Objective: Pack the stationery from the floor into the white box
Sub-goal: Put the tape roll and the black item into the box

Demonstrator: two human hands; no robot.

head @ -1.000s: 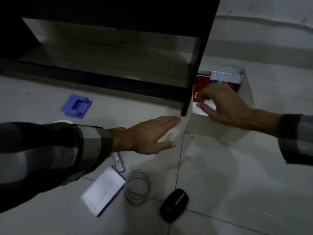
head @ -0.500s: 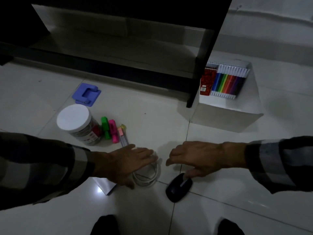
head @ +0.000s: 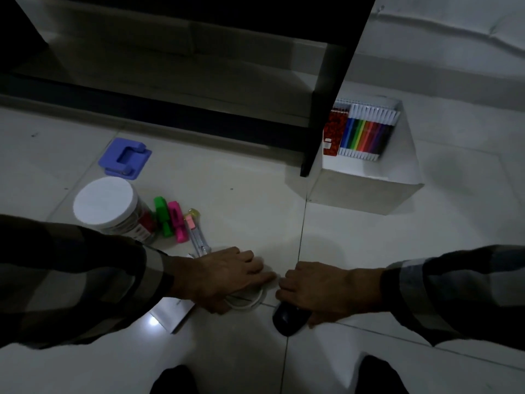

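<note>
Change: since a second ago both hands have been brought down from the box to the floor; half a second ago they were already low, and the right has since been lowered onto the mouse.
White box (head: 366, 194): one, set on the floor at the right beside the black shelf leg (head: 326, 89); two things are already packed in it, a red packet (head: 333, 132) and a set of coloured markers (head: 368, 132), lying side by side.
Progress: judged early; two items are in, and at least eight are counted still on the floor.
White-lidded jar (head: 106, 201): one, upright at the left.
White pad (head: 174, 314): one, flat and partly hidden under the left forearm.
Purple hole punch (head: 125, 158): one, well apart from the rest, near the shelf base.
Cable coil (head: 247, 301): one, white, lying under the left hand.
Black mouse (head: 287, 319): one, lying under the right hand.
Highlighters: two, one green (head: 163, 216) and one pink (head: 177, 223), touching side by side.
Clear pen-like tool (head: 196, 234): one, just beside the pink one.
Left hand (head: 224, 277): laid palm-down over the coil with fingers curled at its rim; whether a grip is closed cannot be told.
Right hand (head: 318, 291): curved over the mouse, thumb at its near side; a hold appears to be taken.
</note>
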